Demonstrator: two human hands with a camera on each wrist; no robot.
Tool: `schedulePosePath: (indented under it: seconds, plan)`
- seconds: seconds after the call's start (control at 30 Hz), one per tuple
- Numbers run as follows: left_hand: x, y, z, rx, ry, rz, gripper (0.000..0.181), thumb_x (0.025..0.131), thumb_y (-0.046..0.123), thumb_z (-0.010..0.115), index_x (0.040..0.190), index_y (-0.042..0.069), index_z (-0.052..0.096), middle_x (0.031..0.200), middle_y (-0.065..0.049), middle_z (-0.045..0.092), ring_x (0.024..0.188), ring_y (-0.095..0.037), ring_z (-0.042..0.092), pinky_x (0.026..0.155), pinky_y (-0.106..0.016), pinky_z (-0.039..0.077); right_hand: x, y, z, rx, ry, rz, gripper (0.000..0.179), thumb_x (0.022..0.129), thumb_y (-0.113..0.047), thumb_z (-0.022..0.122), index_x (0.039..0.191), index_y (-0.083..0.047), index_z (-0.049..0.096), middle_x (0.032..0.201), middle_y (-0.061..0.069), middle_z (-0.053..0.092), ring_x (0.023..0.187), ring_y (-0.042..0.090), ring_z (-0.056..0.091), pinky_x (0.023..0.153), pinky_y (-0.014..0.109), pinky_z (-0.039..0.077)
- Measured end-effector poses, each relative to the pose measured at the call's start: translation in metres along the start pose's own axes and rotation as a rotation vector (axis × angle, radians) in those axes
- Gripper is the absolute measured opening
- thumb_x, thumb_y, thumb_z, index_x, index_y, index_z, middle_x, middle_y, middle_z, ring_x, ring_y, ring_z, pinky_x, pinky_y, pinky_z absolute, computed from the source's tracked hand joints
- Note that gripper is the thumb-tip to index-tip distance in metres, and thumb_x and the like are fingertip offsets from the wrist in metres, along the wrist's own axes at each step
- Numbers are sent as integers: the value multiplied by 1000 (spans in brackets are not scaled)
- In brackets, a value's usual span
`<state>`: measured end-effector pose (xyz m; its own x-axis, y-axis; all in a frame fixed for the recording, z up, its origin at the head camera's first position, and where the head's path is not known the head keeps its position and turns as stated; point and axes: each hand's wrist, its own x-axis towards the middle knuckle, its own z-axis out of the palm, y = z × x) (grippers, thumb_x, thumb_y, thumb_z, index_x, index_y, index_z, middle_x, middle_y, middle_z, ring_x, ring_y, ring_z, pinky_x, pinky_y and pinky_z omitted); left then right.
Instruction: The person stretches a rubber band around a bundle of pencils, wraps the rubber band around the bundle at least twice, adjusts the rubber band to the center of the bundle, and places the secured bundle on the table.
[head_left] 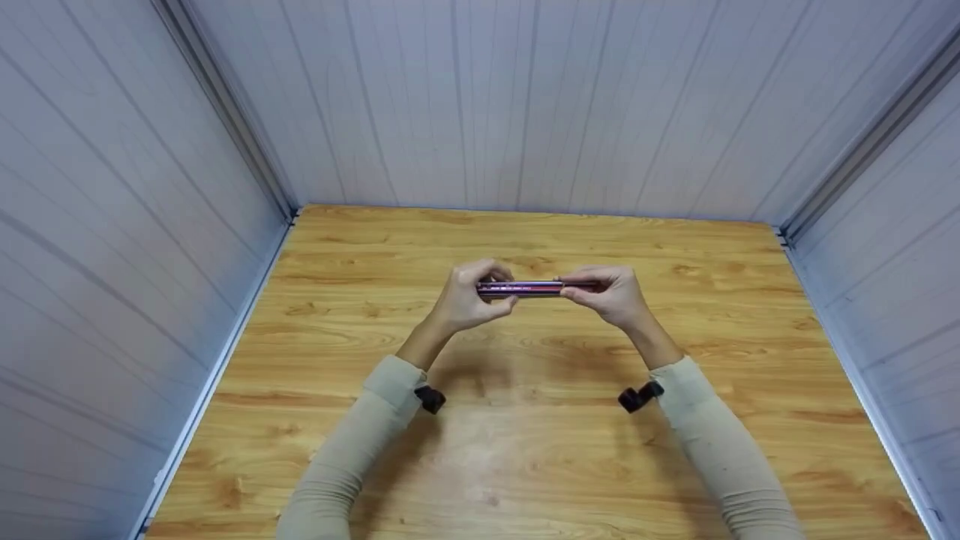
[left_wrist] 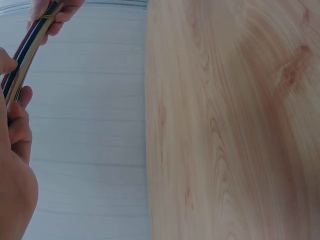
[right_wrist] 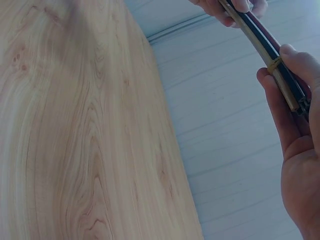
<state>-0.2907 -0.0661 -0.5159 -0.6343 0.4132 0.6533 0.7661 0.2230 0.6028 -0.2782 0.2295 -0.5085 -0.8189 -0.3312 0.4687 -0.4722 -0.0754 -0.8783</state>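
Note:
A slim bundle of pencils [head_left: 529, 289], dark, red and pale in colour, is held level above the table between both hands. My left hand [head_left: 463, 296] grips its left end, thumb below and fingers above in the head view. At the other end my right hand [head_left: 613, 296] pinches the bundle between thumb and fingers. A yellowish rubber band [right_wrist: 274, 65] wraps the bundle beside the right thumb and also shows in the left wrist view as a band [left_wrist: 48, 17]. In the right wrist view, the pencils' near ends [right_wrist: 300, 106] stick out over the right palm.
Below the hands spreads a wood-grain table [head_left: 495, 450]. Pale panelled walls stand at the back [head_left: 495, 105], the left [head_left: 112, 225] and the right [head_left: 900, 300]. A small black camera sits on each wrist, left [head_left: 431, 399] and right [head_left: 637, 397].

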Motion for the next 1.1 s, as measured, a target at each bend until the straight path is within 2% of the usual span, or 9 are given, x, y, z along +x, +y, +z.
schedulePosePath:
  seconds: [0.13, 0.27, 0.37, 0.5, 0.67, 0.77, 0.87, 1.0, 1.1]
  plan:
    - [0, 0, 2, -18, -38, 10, 23, 89, 4, 89, 108, 1, 77, 104, -17, 78, 77, -28, 70, 70, -25, 53, -2, -1, -6, 3, 29, 7, 21, 94, 17, 80, 114, 20, 78, 111, -9, 87, 92, 3, 83, 76, 17, 65]
    - [3, -1, 1, -42, -15, 19, 19, 88, -4, 87, 104, 1, 78, 100, -17, 77, 79, -29, 71, 71, -26, 54, -2, 0, -9, 21, 15, -6, 22, 93, 18, 80, 114, 10, 84, 115, 3, 84, 96, 7, 82, 78, 19, 66]
    - [5, 2, 0, -38, -6, 15, 21, 84, -5, 86, 103, 1, 78, 97, -17, 78, 79, -28, 71, 71, -28, 57, -3, -1, -7, 14, 16, -16, 27, 92, 21, 79, 112, 4, 86, 112, 8, 81, 90, 7, 79, 72, 17, 64]
    - [9, 6, 4, -19, -30, 13, 21, 83, -4, 83, 103, 2, 78, 97, -16, 78, 78, -29, 71, 70, -32, 59, -3, -1, -1, -45, 11, -28, 25, 88, 23, 81, 109, 9, 85, 106, -2, 82, 81, 4, 75, 66, 16, 60]
    - [13, 7, 10, 6, -57, 33, 20, 85, -2, 80, 104, 1, 76, 98, -16, 78, 77, -28, 71, 71, -33, 60, -1, -2, 1, -95, -22, -28, 22, 88, 21, 83, 110, 16, 82, 104, -11, 83, 80, 3, 75, 69, 16, 62]
    - [13, 7, 9, 6, -36, 36, 18, 84, -2, 82, 101, 0, 75, 96, -17, 78, 76, -25, 71, 70, -30, 59, -2, -4, -3, -81, -21, -8, 27, 88, 22, 82, 114, 15, 82, 110, -10, 84, 86, 3, 80, 73, 17, 64]
    - [12, 7, 6, -23, 0, 29, 16, 83, -3, 83, 97, -1, 75, 96, -17, 80, 76, -24, 71, 69, -27, 57, -3, -6, -7, -38, -3, 10, 32, 88, 24, 80, 115, 9, 84, 114, -3, 84, 91, 5, 81, 74, 18, 65]
    - [12, 6, 4, -48, 27, 34, 14, 81, -6, 83, 90, -1, 73, 95, -18, 80, 77, -25, 71, 70, -26, 54, -3, -7, -9, -31, 18, -4, 34, 88, 24, 80, 110, 0, 87, 110, 8, 81, 85, 4, 77, 67, 16, 61]
    - [12, 7, 4, -49, 20, 39, 15, 80, -8, 83, 89, -1, 73, 95, -18, 80, 78, -25, 70, 71, -26, 53, -2, -7, -7, -62, 18, -23, 31, 88, 23, 81, 108, 0, 88, 106, 8, 82, 82, 3, 76, 65, 15, 60]
